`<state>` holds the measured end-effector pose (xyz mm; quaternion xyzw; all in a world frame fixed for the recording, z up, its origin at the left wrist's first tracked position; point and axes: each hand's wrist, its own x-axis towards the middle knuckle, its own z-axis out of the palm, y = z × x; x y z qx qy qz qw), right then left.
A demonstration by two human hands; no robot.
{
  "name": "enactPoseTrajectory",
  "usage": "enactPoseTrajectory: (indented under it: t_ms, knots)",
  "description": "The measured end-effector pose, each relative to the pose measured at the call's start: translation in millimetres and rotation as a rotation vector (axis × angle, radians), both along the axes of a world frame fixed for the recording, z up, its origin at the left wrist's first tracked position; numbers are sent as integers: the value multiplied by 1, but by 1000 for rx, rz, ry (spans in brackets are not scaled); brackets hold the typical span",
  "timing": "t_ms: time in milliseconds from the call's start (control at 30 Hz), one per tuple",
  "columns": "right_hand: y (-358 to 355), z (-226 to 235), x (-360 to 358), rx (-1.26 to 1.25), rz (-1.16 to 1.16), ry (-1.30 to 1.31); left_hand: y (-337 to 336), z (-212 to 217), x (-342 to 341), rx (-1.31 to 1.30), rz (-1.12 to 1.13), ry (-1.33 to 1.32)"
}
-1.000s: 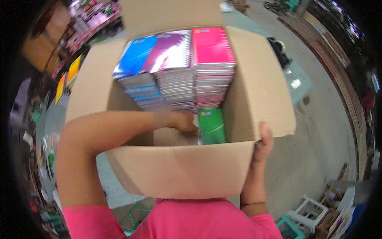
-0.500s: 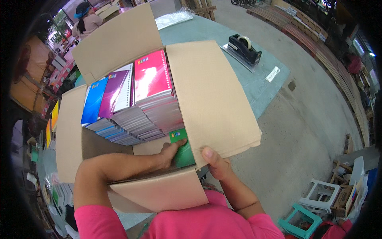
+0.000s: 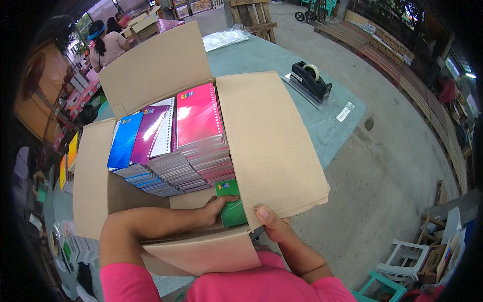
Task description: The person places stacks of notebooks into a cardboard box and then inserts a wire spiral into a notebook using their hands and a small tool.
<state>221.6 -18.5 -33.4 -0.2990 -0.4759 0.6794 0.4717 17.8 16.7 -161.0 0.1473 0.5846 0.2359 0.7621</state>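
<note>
An open cardboard box (image 3: 151, 72) stands before me on a table, its flaps spread. Inside, tall stacks of notebooks fill the far part, topped by a blue notebook (image 3: 124, 142), a purple notebook (image 3: 146, 133) and a pink notebook (image 3: 200, 116). My left hand (image 3: 217, 209) reaches into the near right corner, closed on a green notebook (image 3: 232, 215); its thumb lies on the cover and the other fingers are hidden. My right hand (image 3: 272, 221) grips the near corner of the right flap (image 3: 274, 151), thumb on top.
On the green tabletop (image 3: 241, 58) sit a black tape dispenser (image 3: 311, 83) and clear plastic wrap (image 3: 225, 39). More notebooks (image 3: 80, 246) lie left of the box. Stools (image 3: 404, 259) stand at lower right. Another person (image 3: 106, 45) works at far left.
The view has tilted up a little, so the box and table appear lower. Both hands keep their grips, the left on the green notebook, the right on the flap.
</note>
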Motion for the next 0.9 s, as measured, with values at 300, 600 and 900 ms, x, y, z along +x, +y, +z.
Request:
enactPoseTrajectory:
  t_ms: [300,600,900]
  knots:
    - [0,3,2,-51,18,4,-2,3,7,-54,166,12]
    - [1,-3,-1,10,-29,33,-3,12,6,-28,82,-136]
    - [2,-10,5,-39,79,-31,5,60,5,-45,-15,53]
